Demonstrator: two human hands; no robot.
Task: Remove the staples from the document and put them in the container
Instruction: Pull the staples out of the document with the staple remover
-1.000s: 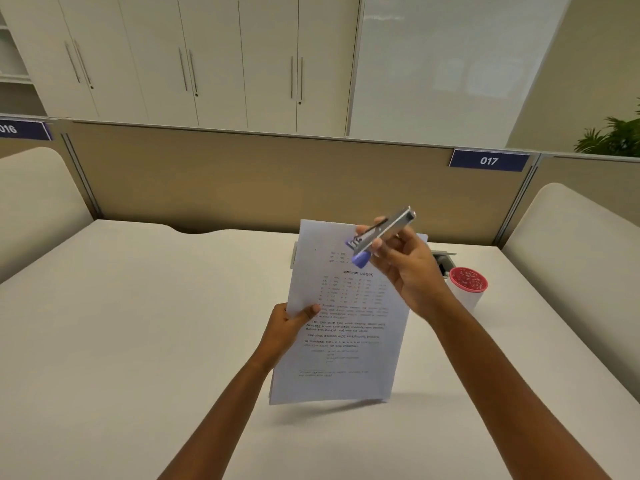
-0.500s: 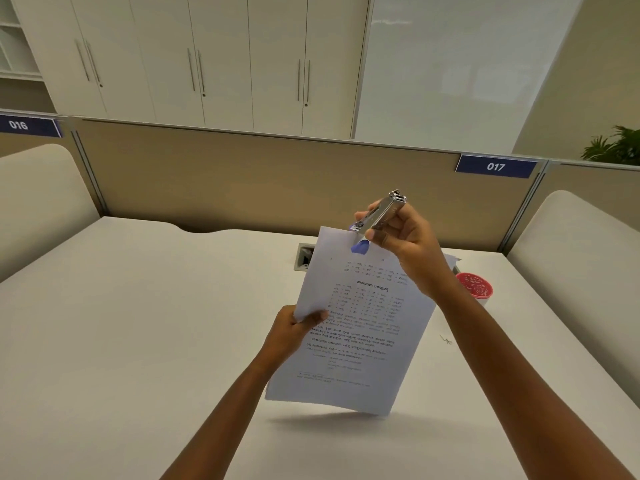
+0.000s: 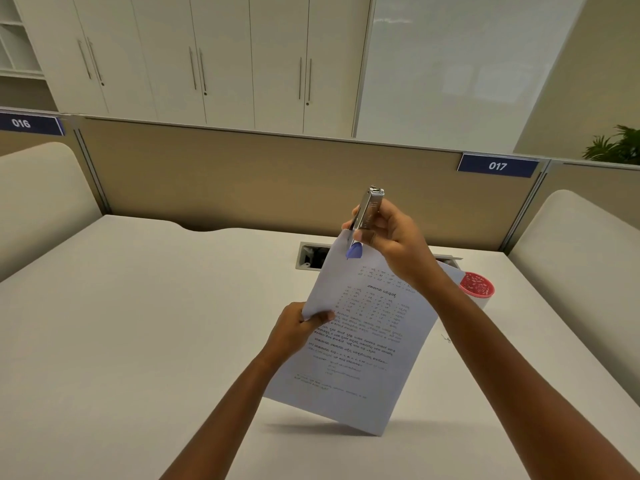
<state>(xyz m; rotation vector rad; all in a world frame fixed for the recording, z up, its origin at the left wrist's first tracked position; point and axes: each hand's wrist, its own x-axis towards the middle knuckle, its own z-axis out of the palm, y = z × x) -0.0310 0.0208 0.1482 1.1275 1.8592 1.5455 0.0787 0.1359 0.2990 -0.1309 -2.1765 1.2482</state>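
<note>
My left hand (image 3: 298, 329) pinches the left edge of a printed white document (image 3: 363, 341), holding it tilted above the desk. My right hand (image 3: 391, 240) grips a silver stapler with a blue tail (image 3: 369, 216), upright, its blue end touching the document's top left corner. No staple on the page is clear enough to see. A white container with a red inside (image 3: 477, 289) stands on the desk to the right, partly hidden by the page and my right forearm.
The white desk (image 3: 138, 323) is bounded by a tan partition (image 3: 242, 178) behind and padded side panels. A cable port (image 3: 311, 256) opens in the desk behind the page. A tiny metal bit (image 3: 446, 339) lies right of the document.
The document has swung further to the right and tilted. My right hand has turned the stapler from slanted to nearly upright and lowered its blue end onto the page's top corner.
</note>
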